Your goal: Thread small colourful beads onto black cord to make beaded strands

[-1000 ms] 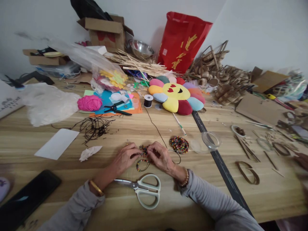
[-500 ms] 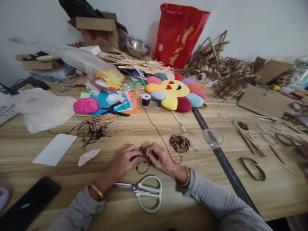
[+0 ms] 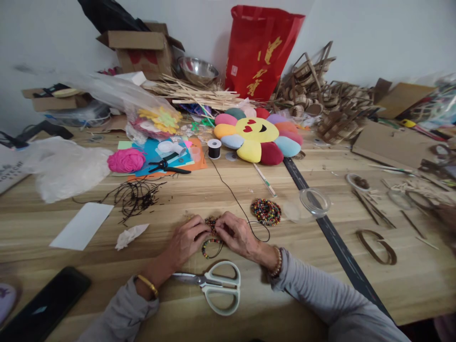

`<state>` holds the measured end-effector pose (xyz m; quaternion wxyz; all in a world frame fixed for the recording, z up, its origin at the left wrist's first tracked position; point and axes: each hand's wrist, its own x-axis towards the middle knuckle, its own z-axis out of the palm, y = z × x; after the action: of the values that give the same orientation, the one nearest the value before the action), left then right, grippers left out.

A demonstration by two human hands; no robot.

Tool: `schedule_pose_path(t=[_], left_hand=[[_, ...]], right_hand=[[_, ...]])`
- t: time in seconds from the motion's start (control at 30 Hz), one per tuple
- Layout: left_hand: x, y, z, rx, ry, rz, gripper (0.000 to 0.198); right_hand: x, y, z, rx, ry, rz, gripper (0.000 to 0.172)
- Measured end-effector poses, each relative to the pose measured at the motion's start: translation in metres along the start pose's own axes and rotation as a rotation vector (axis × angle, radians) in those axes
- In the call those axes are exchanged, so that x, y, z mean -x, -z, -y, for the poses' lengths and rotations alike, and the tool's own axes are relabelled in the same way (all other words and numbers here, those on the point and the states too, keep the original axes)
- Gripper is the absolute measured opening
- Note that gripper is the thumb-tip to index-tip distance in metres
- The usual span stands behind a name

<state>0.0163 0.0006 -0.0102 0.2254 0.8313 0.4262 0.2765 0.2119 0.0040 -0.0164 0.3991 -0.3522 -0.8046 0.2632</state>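
Far left, a black phone (image 3: pixel 46 304) lies flat; then comes a crumpled white tissue (image 3: pixel 131 236), a black cord tangle (image 3: pixel 138 194) just beyond; now the left hand (image 3: pixel 187 237), fingers drawn together at the small loose beads (image 3: pixel 211 222), what they grip too small to tell; scissors (image 3: pixel 203 280) lie nearer the person, below the beaded loop (image 3: pixel 204 248) between the hands; the right hand (image 3: pixel 238 233) bunches thumb against fingers, its hold hidden; a coiled bead string (image 3: pixel 266 212) rests just beyond.

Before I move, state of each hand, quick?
Left hand: curled at the bead cluster; grip can't be told.
Right hand: pinched closed at it; anything held is hidden.
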Motion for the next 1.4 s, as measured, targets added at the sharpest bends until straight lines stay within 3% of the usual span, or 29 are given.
schedule_pose_path(t=[0.17,0.47,0.73,1.4], left_hand=[[-0.004,0.004,-0.003,0.175,0.041,-0.102,0.010],[-0.003,0.003,-0.002,0.258,0.099,-0.119,0.010],[0.001,0.009,-0.002,0.539,0.390,-0.065,0.013],[0.001,0.012,0.003,0.696,0.456,0.066,0.013]], right_hand=[[-0.001,0.002,0.003,0.005,0.039,0.004,0.011],[0.001,0.001,0.002,0.005,0.046,0.035,0.009],[0.003,0.002,0.004,0.052,0.102,0.074,0.008],[0.001,0.004,0.010,0.104,0.174,0.093,0.009]])
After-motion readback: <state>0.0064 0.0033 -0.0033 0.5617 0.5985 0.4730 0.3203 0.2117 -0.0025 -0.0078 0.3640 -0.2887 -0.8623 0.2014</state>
